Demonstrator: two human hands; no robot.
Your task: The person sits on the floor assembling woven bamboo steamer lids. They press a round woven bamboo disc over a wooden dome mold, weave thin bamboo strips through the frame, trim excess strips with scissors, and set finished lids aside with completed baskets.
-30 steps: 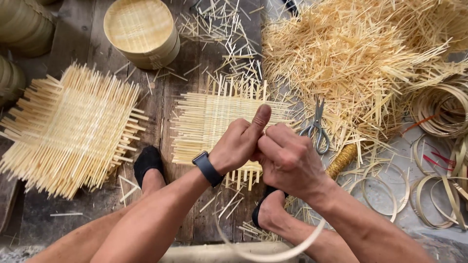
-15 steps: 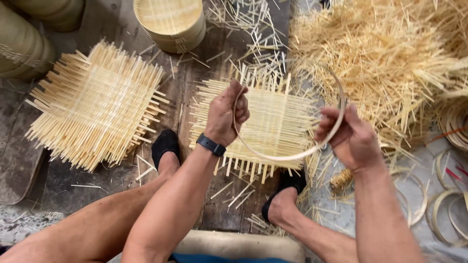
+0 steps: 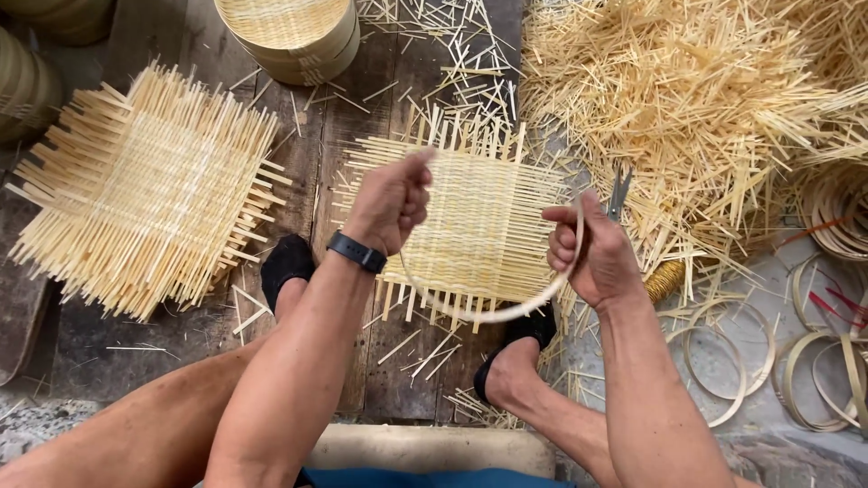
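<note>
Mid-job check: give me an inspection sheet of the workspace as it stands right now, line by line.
Surface: dark wooden planks, strewn with loose slivers.
Job's things: thin bamboo strip bent into a curve between both hands; flat woven mat lies below it on the planks.
Clutter: heap of bamboo slivers, scissors, stack of woven mats, round woven basket, bamboo hoops.
Grippers: left hand pinches one end of the strip, wrist wears a dark band; right hand is closed on the other end.
Cables: nothing seen.
Surroundings: the person's feet in dark shoes rest at the mat's near edge.
</note>
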